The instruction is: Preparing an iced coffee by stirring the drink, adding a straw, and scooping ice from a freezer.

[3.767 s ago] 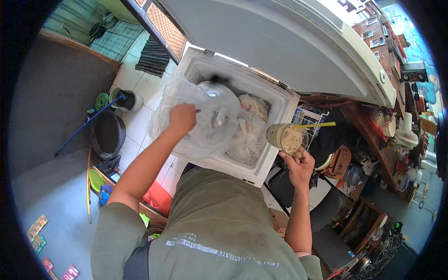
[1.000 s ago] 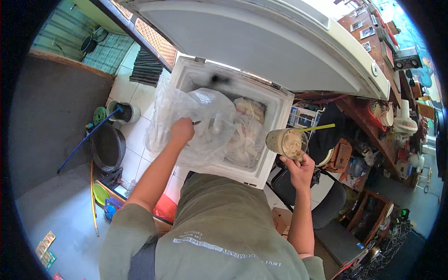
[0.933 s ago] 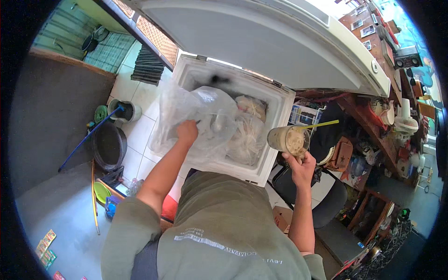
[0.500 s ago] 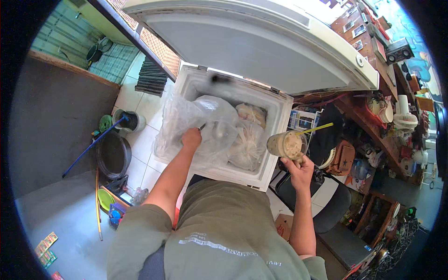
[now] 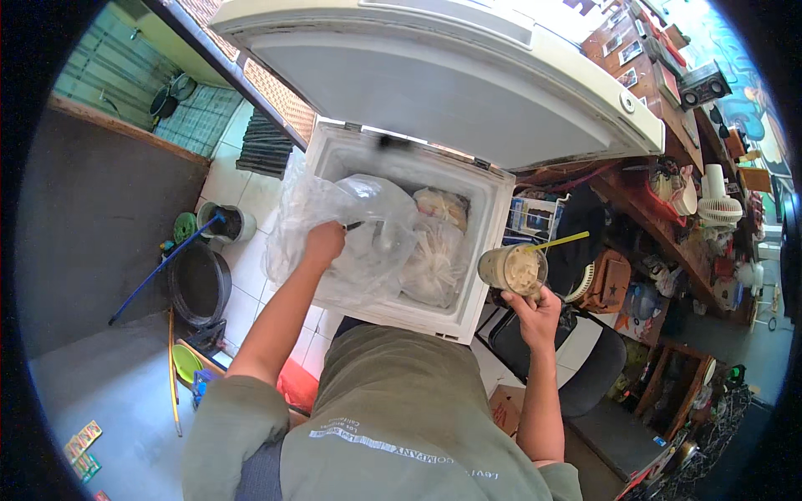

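Observation:
My left hand (image 5: 326, 240) is closed over the open mouth of a large clear plastic bag (image 5: 368, 209) in the chest freezer (image 5: 491, 246). A short dark handle (image 5: 354, 225) sticks out of its fingers; the rest of that utensil is hidden or blends with the plastic. Beside the freezer's right rim, my right hand (image 5: 536, 312) grips a clear cup (image 5: 506, 269) of pale brown iced drink. A yellow straw (image 5: 561, 241) leans out of the cup to the right. Right of the large bag lie a knotted clear bag (image 5: 434, 263) and another packed bag (image 5: 441, 205).
The raised freezer lid (image 5: 443, 92) rises at the far side. A black chair (image 5: 593, 367) stands to the right, below a cluttered wooden shelf (image 5: 660, 221). On the left floor are a grey bucket (image 5: 238, 224), a black basin (image 5: 199, 282) and a blue stick (image 5: 150, 288).
My left hand has shifted slightly left, and more of the dark handle shows. The cup stays in my right hand beside the rim. The whole view has shifted a little.

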A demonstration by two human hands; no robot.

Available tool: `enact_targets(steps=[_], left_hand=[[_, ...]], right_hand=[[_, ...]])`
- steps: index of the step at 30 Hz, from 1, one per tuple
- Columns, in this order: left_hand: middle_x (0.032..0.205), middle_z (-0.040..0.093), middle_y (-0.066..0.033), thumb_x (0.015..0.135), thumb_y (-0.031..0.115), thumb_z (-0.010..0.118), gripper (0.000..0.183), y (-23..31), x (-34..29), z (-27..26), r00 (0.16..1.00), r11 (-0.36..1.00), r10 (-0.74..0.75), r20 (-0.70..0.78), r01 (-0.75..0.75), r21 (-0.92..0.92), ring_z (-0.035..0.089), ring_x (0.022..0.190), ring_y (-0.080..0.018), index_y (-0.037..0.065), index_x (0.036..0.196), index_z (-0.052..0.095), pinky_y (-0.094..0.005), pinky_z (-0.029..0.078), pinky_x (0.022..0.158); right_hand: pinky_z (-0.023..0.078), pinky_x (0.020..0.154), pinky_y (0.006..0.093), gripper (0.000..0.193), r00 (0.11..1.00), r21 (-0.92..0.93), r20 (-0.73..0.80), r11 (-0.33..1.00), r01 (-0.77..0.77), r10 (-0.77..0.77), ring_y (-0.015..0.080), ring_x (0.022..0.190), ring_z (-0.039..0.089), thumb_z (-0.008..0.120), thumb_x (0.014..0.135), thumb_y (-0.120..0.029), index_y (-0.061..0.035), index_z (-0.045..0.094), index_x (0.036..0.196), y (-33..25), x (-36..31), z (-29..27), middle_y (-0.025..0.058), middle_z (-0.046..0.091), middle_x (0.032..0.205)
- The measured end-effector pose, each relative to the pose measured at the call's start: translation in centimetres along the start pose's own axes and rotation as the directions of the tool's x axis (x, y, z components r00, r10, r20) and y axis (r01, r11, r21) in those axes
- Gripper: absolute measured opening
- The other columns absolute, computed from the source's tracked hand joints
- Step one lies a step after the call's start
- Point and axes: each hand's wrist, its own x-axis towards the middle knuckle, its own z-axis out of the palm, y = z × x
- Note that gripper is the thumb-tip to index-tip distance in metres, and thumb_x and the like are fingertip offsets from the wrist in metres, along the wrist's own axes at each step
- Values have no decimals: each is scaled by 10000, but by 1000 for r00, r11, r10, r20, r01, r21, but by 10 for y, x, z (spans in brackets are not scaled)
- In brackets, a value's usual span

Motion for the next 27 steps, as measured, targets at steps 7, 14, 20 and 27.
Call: enact_targets(steps=[7, 14, 20, 27], left_hand=[[918, 666, -238, 890, 136, 450, 254, -21, 53, 88, 997, 990, -41, -70, 31, -137, 657, 868, -386, -9, 916, 658, -487, 520, 785], [946, 678, -235, 886, 232, 482, 304, 16, 45, 5, 997, 996, -83, 1, 83, 15, 679, 868, -351, 9, 1004, 652, -452, 535, 770], [928, 689, -149, 825, 178, 527, 197, -40, 67, 68, 960, 967, 196, -199, -155, 203, 671, 864, -290, 85, 868, 696, -482, 536, 693], [891, 686, -197, 858, 191, 499, 210, 5, 54, 31, 999, 977, 42, -25, -36, 208, 693, 796, -320, 68, 840, 668, -497, 536, 651]], right_hand=[[428, 664, 190, 260, 996, 42, 36, 996, -81, 79, 26, 763, 550, 742, 775, 24, 28, 661, 1022, -16, 8, 9, -23, 660, 898], [392, 658, 187, 252, 996, -14, 12, 996, -84, 85, 28, 745, 499, 751, 769, 9, 21, 673, 1008, 2, -4, -3, -41, 634, 856], [430, 630, 187, 212, 996, -36, 63, 998, -57, 59, 15, 716, 544, 759, 771, -17, 4, 695, 972, -12, -3, 6, -47, 665, 824], [458, 683, 196, 233, 990, 31, 15, 989, -142, 142, 35, 785, 586, 761, 762, -8, 9, 694, 984, -10, 4, 3, -31, 685, 881]])
